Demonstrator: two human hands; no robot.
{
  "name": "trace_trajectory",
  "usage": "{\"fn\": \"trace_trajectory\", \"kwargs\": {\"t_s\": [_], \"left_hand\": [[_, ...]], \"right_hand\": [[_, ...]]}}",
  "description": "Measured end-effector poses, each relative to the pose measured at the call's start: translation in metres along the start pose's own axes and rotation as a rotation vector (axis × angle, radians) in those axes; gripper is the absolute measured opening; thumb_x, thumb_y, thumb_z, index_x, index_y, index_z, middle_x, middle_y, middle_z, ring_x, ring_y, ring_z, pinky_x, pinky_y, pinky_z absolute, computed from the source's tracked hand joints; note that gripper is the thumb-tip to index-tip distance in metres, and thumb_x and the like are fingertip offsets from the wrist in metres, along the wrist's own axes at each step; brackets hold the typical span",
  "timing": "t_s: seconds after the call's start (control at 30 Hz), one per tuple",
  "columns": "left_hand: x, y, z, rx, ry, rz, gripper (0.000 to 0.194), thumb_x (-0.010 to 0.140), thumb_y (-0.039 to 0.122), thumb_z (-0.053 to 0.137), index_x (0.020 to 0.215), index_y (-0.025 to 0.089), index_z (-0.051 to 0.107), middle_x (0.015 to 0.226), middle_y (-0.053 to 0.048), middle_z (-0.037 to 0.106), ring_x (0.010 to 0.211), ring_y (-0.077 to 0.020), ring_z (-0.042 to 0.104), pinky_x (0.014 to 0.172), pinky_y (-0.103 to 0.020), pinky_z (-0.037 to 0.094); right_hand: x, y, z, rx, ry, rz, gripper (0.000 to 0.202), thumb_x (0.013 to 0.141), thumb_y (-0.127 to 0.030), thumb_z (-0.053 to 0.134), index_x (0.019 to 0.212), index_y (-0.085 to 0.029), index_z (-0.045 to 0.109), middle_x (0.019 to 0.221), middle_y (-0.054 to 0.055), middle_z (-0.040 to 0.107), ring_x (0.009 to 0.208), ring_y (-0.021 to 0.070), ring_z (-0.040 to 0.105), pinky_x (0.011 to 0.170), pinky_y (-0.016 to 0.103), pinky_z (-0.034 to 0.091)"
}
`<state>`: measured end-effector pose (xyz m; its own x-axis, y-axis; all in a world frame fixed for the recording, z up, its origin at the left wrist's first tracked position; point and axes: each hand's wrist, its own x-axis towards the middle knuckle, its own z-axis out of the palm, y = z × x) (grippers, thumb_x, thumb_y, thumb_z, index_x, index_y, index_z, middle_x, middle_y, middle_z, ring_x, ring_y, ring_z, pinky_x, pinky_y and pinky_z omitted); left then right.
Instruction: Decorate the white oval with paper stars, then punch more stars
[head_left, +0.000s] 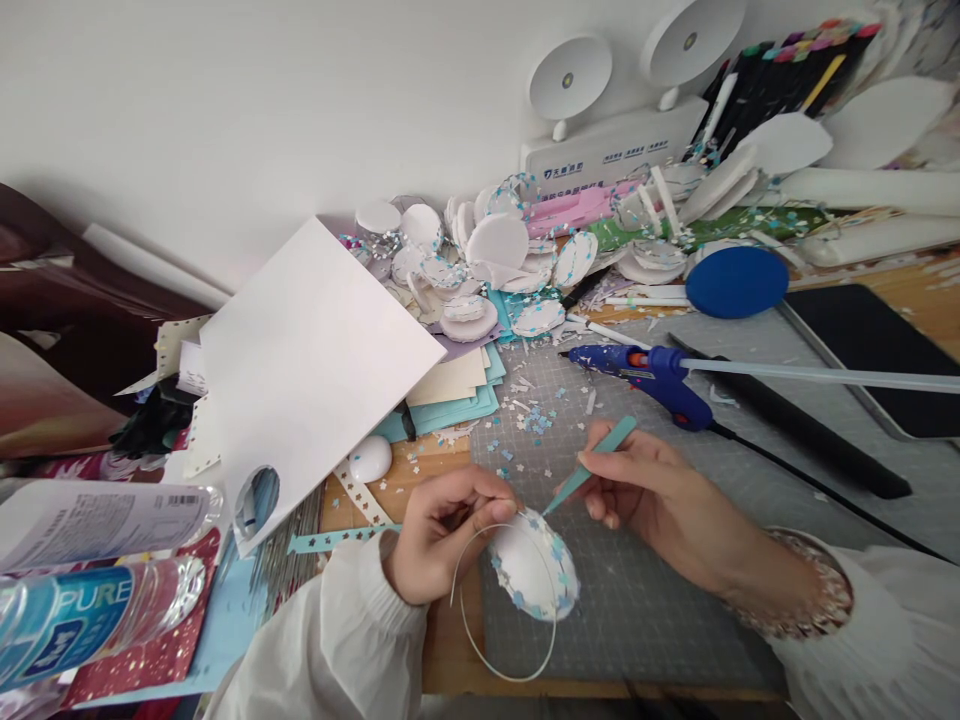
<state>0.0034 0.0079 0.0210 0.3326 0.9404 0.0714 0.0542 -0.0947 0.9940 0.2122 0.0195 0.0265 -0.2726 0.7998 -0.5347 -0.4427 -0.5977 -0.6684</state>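
My left hand (457,530) pinches the upper left edge of a white foam disc (525,560), its rim set with small blue and white star shapes. A thin white wire (510,678) loops down from the same fingers, passing in front of the disc. In my right hand (652,490) is a pair of teal tweezers (592,465), slanting down to the left with the tip at the disc's top edge. Whether the tip grips a star is too small to tell. Loose blue stars (536,420) lie in a scatter just beyond, on the grey cutting mat (622,610).
A blue glue gun (652,378) with a long glue stick, a black-handled knife (817,430), a blue round lid (737,282) and a phone (885,350) occupy the right. White foam discs (499,245) pile along the wall. Left are a white board (322,360) and water bottle (97,610).
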Motion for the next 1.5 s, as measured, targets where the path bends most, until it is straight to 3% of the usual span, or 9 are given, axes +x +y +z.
{"fn": "trace_trajectory", "kwargs": {"t_s": [0.13,0.37,0.53,0.73,0.97,1.33,1.5], "left_hand": [[0.0002,-0.0005,-0.0013,-0.022,-0.006,-0.008,0.030,0.087,0.040,0.063,0.074,0.013,0.064,0.054,0.000,0.051,0.047,-0.0085,0.041,0.044,-0.020,0.034],[0.0023,-0.0028,0.0004,-0.086,-0.041,-0.116,0.028,0.087,0.040,0.064,0.082,0.012,0.064,0.056,0.002,0.047,0.048,-0.0072,0.037,0.044,-0.019,0.029],[0.0041,-0.0009,0.0023,-0.086,-0.077,-0.071,0.024,0.085,0.037,0.066,0.085,0.013,0.064,0.062,0.000,0.051,0.051,-0.0077,0.037,0.046,-0.021,0.030],[0.0035,-0.0041,0.0020,-0.100,-0.149,-0.064,0.018,0.081,0.031,0.071,0.087,0.015,0.067,0.053,0.007,0.034,0.046,-0.0055,0.023,0.042,-0.022,0.021],[0.0052,-0.0036,0.0013,-0.068,-0.182,-0.024,0.018,0.079,0.031,0.073,0.084,0.014,0.072,0.054,0.006,0.037,0.047,-0.0066,0.026,0.043,-0.022,0.023],[0.0049,-0.0037,0.0030,-0.115,-0.219,-0.147,0.020,0.084,0.033,0.068,0.082,0.015,0.060,0.051,0.009,0.028,0.046,-0.0057,0.021,0.043,-0.021,0.020],[0.0044,-0.0030,0.0022,-0.177,-0.221,-0.247,0.028,0.081,0.039,0.071,0.078,0.015,0.057,0.053,0.007,0.035,0.046,-0.0050,0.022,0.044,-0.021,0.018]], "right_hand": [[0.0002,-0.0026,-0.0041,0.035,0.080,-0.011,0.038,0.057,-0.032,0.087,0.070,-0.020,0.053,0.055,-0.003,0.063,0.045,0.0087,0.056,0.039,0.018,0.040],[-0.0007,-0.0011,-0.0053,-0.052,0.017,-0.083,0.035,0.065,-0.036,0.081,0.070,-0.021,0.050,0.060,-0.001,0.066,0.047,0.0104,0.056,0.041,0.021,0.041],[0.0011,-0.0007,-0.0055,-0.011,0.048,-0.086,0.033,0.065,-0.034,0.082,0.071,-0.020,0.053,0.061,-0.002,0.065,0.051,0.0094,0.056,0.044,0.020,0.043],[0.0005,-0.0005,-0.0058,-0.045,0.055,-0.115,0.032,0.067,-0.035,0.080,0.070,-0.020,0.052,0.061,0.000,0.065,0.050,0.0105,0.056,0.043,0.022,0.044],[0.0022,0.0004,-0.0056,-0.033,0.048,-0.107,0.031,0.066,-0.034,0.081,0.071,-0.020,0.054,0.060,-0.003,0.064,0.050,0.0104,0.056,0.043,0.022,0.044],[0.0017,0.0010,-0.0046,0.030,0.040,-0.074,0.033,0.065,-0.031,0.083,0.072,-0.019,0.053,0.059,-0.004,0.062,0.051,0.0086,0.055,0.044,0.019,0.042],[-0.0002,0.0013,-0.0057,0.028,0.030,-0.074,0.034,0.065,-0.031,0.083,0.073,-0.020,0.053,0.058,-0.004,0.062,0.050,0.0081,0.055,0.044,0.018,0.041]]}}
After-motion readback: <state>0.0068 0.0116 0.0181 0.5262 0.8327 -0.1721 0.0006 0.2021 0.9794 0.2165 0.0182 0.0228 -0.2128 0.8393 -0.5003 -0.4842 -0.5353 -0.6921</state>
